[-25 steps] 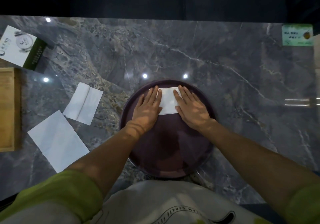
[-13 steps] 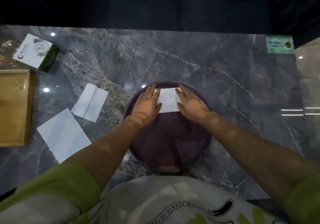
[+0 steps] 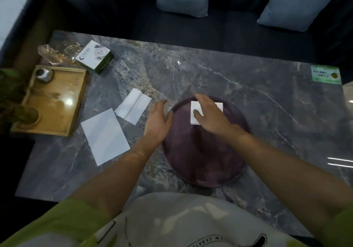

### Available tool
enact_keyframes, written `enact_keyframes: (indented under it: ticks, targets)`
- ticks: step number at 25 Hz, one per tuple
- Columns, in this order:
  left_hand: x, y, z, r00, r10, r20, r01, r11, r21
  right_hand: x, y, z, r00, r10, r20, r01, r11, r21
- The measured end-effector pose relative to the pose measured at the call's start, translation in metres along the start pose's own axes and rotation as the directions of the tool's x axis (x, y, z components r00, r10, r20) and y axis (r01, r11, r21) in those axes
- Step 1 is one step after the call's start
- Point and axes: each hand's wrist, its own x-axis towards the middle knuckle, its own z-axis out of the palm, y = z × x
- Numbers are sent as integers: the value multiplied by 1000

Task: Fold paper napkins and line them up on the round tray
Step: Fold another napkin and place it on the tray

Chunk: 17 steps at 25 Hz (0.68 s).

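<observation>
A folded white napkin (image 3: pixel 194 117) lies at the far side of the round dark purple tray (image 3: pixel 200 162). My right hand (image 3: pixel 211 116) rests flat on that napkin with fingers spread, covering its middle. My left hand (image 3: pixel 158 121) hovers open over the tray's left rim, holding nothing. To the left on the marble table lie a half-folded napkin (image 3: pixel 133 108) and a larger flat napkin (image 3: pixel 105 136).
A wooden tray (image 3: pixel 57 101) with a small metal jar (image 3: pixel 43 74) sits at the far left, beside a plant. A white and green box (image 3: pixel 94 56) and clear plastic wrap (image 3: pixel 55 54) lie behind it. A green card (image 3: pixel 325 74) is at the far right corner. Cushions on a sofa lie beyond.
My left hand has lifted off the folded napkin and moved left to the tray's rim. My right hand stays on the napkin. The camera has tilted up, showing more of the table.
</observation>
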Motion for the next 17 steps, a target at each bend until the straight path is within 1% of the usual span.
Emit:
enact_keyframes:
  ticks: [4, 7, 10, 13, 17]
  targets:
    - [-9, -30, -33, 980, -148, -130, 144, 989, -45, 19, -41, 24, 999, -32, 18, 31, 998, 46]
    - [-13, -55, -54, 953, -259, -160, 253, 966, -57, 34, -73, 38, 996, -48, 72, 44, 997, 61]
    - [-9, -78, -70, 927, -334, -172, 327, 943, -67, 49, -104, 54, 988, -96, 117, 84, 991, 104]
    - [-2, -96, -82, 919, -359, -162, 353, 933, -63, 68, -119, 72, 983, -125, 135, 111, 988, 108]
    - [13, -124, -86, 926, -349, -147, 348, 937, -30, 98, -127, 99, 979, -64, 192, 50, 996, 76]
